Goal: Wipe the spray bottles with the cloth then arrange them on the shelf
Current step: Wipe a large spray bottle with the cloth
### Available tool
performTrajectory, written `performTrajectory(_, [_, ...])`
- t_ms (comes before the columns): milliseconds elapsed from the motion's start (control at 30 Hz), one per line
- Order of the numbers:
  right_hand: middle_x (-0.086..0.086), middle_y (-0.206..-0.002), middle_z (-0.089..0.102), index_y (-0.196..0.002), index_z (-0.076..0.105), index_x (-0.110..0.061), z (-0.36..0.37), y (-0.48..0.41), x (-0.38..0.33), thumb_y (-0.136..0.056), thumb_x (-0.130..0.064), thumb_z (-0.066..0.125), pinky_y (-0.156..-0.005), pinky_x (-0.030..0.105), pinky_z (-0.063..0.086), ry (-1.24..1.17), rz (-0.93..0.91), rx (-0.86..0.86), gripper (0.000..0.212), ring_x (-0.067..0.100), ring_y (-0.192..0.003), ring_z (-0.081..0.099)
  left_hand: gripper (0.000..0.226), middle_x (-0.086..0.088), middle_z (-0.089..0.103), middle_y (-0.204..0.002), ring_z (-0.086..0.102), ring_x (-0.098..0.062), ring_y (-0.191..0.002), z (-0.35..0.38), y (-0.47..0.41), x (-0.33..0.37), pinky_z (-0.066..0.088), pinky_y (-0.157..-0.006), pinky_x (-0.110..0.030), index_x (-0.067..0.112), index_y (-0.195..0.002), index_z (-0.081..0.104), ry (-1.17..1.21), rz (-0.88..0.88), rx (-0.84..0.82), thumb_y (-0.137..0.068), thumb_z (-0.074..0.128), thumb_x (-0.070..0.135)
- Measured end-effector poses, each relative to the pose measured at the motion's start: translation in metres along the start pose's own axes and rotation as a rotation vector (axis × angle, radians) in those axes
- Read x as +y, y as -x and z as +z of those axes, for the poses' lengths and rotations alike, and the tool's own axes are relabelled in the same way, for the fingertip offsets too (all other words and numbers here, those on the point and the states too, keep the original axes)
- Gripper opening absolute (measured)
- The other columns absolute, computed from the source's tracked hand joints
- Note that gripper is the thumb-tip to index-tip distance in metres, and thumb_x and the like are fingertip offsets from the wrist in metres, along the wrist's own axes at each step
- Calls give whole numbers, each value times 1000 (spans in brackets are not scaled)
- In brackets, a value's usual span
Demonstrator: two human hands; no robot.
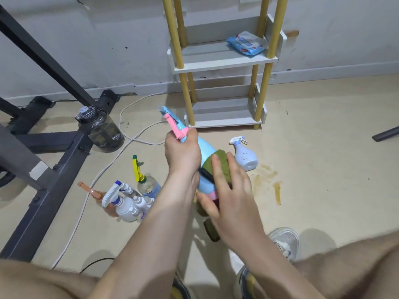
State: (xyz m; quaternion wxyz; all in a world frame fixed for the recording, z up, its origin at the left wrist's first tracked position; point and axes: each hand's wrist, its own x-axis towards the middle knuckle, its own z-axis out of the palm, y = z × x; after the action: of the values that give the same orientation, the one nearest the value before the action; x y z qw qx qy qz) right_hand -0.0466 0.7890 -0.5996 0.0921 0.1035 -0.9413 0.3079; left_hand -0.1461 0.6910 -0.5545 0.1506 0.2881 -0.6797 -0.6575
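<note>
My left hand [182, 152] grips the neck of a light blue spray bottle [206, 148] with a pink trigger, held tilted above the floor. My right hand [230, 190] presses a dark green cloth [220, 164] against the bottle's body, fingers laid over it. A white spray bottle [245, 155] stands on the floor to the right. To the left stand a clear bottle with a yellow trigger [146, 180], a white one with a blue-white trigger [123, 203] and an orange one [95, 194]. The white shelf with yellow posts [218, 61] stands against the wall.
A blue packet of wipes [246, 43] lies on the shelf's middle board. A dark water jug [101, 128] and black metal frame [43, 147] stand at left, with a white cable [99, 175] across the floor. Brown stains [276, 190] mark the floor at right. My knees and shoes fill the bottom.
</note>
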Motion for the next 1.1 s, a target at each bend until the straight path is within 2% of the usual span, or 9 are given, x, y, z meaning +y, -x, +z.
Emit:
performTrajectory(133, [-4, -140, 49, -153, 28, -25, -9, -22, 9, -80, -44, 65, -97, 28, 44, -326, 96, -7, 84, 14, -122, 51, 29, -8, 63, -107, 61, -24, -95, -12, 8, 6, 49, -95, -46, 24, -111, 57, -138, -10, -323, -88, 55, 42])
performTrajectory(233, [-29, -115, 59, -133, 45, -43, -31, -36, 11, -88, -20, 72, -79, 8, 45, -850, 289, -98, 57, -12, -96, 59, 58, -10, 35, -149, 32, -25, -137, -32, 25, 6, 29, -115, -42, 25, -149, 32, -780, 433, -458, -94, 40, 44])
performTrajectory(333, [-12, -117, 70, -129, 57, -35, -43, -44, 19, -92, -17, 67, -83, 18, 52, -1049, 263, -253, 42, 5, -103, 67, 62, 2, 15, -164, 5, -16, -150, -51, 36, 7, 13, -122, -37, 21, -152, 32, -931, 926, -590, -98, 21, 49])
performTrajectory(467, [4, -119, 71, -122, 66, -27, -49, -37, 34, -77, -25, 67, -86, 32, 51, -1226, 270, -410, 46, 22, -107, 66, 52, -6, 37, -155, 28, -24, -145, -67, 3, 23, 25, -117, -41, 20, -142, 50, -867, 1131, -587, -98, 42, 46])
performTrajectory(567, [10, -127, 66, -128, 63, -23, -53, -33, 39, -71, -30, 68, -89, 33, 48, -1258, 255, -502, 58, 23, -111, 64, 47, 1, 55, -133, 49, -14, -121, -73, -25, 45, 34, -110, -31, 16, -135, 53, -676, 820, -374, -95, 56, 41])
performTrajectory(700, [-13, -119, 70, -131, 63, -25, -60, -38, 30, -85, -22, 70, -81, 13, 48, -1188, 273, -414, 46, 4, -107, 64, 29, -4, 61, -55, 57, -22, -44, -69, -28, 55, 50, -47, -31, 20, -87, 63, -449, 386, -484, -102, 48, 40])
performTrajectory(800, [-28, -95, 68, -122, 70, -28, -47, -32, 11, -99, -25, 57, -73, 5, 43, -813, 284, -125, 27, -3, -94, 61, 34, -1, 62, -59, 64, -27, -58, -67, -24, 52, 44, -53, -31, 19, -86, 61, -636, 516, -255, -101, 44, 44])
performTrajectory(900, [-9, -109, 73, -125, 68, -21, -17, -14, -27, -96, -36, 46, -91, 27, 44, -414, 152, 242, 39, 19, -103, 65, 37, -9, 68, -84, 59, -36, -85, -61, -14, 49, 28, -63, -35, 15, -100, 61, -872, 601, -175, -101, 42, 47])
performTrajectory(1100, [-4, -104, 75, -121, 71, -19, 1, -35, -38, -97, -23, 56, -93, 33, 52, -760, 415, 331, 29, 11, -92, 68, 18, 5, 73, -78, 69, -24, -83, -57, 11, 23, 56, -77, -40, 34, -97, 68, -683, 463, -488, -85, 61, 46])
